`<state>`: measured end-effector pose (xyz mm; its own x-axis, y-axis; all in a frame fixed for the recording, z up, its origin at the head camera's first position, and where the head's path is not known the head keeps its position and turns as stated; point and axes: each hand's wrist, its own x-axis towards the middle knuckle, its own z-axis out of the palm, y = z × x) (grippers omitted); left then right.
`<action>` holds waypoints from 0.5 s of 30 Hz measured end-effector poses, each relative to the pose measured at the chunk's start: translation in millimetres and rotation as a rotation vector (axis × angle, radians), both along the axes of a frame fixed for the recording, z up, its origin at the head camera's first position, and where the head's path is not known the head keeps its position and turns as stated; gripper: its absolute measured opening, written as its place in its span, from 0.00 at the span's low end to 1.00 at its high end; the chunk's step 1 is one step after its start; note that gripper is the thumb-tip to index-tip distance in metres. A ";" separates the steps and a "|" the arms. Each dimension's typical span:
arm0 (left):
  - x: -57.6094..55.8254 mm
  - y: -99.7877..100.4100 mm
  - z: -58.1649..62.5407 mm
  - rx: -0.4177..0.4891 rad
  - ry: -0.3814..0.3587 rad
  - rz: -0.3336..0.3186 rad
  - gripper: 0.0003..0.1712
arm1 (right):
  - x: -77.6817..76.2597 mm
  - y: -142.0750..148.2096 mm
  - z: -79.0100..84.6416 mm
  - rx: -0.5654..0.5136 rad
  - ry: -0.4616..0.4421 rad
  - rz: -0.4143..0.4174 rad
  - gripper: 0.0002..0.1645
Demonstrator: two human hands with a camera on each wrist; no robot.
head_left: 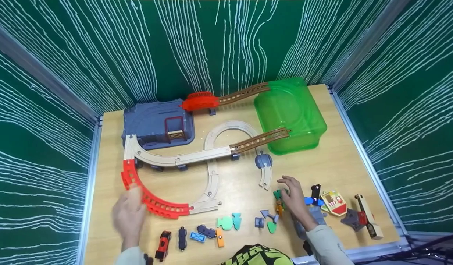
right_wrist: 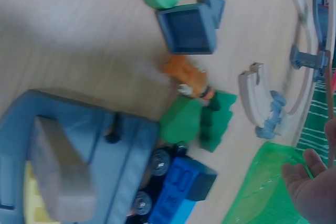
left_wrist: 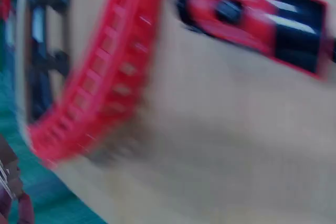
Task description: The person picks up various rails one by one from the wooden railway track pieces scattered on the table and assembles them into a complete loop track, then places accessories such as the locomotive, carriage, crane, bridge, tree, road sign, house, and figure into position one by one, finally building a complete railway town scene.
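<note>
My left hand is motion-blurred over the table near the curved red track. A beige patch shows at its fingers, too blurred to tell whether it is a held piece. In the left wrist view the red track and a red and black toy train engine lie below. My right hand hovers with loosely bent fingers above green toy trees and an orange toy animal. Nothing shows between the right fingers in the right wrist view.
Wooden track links a grey rock-shaped base with an upturned green bin. Small train cars line the near edge. A toy crane and a toy building stand at right.
</note>
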<state>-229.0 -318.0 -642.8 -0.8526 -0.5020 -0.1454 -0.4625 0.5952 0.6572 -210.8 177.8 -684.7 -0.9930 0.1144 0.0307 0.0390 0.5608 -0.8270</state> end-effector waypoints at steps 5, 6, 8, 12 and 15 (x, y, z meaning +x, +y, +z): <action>-23.0 76.3 19.7 0.084 0.214 -0.362 0.37 | -1.4 -10.2 10.3 -0.038 0.034 0.006 0.17; -25.5 91.3 19.4 0.082 0.259 -0.453 0.36 | -2.0 -14.6 12.6 -0.049 0.039 0.005 0.17; -27.8 121.1 17.8 0.138 0.292 -0.593 0.37 | -3.3 -25.4 16.9 -0.088 0.037 0.018 0.16; -23.2 172.1 5.6 0.184 0.291 -0.810 0.40 | -4.7 -51.1 24.6 -0.261 -0.033 0.115 0.16; -16.8 203.3 -7.0 0.069 0.350 -0.979 0.38 | -2.7 -67.8 29.1 -0.450 -0.182 0.185 0.21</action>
<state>-245.9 -114.7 -649.8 -0.8822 0.4323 0.1869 0.4260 0.5633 0.7079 -213.5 110.0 -655.6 -0.9825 -0.1016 -0.1564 0.1387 0.1628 -0.9769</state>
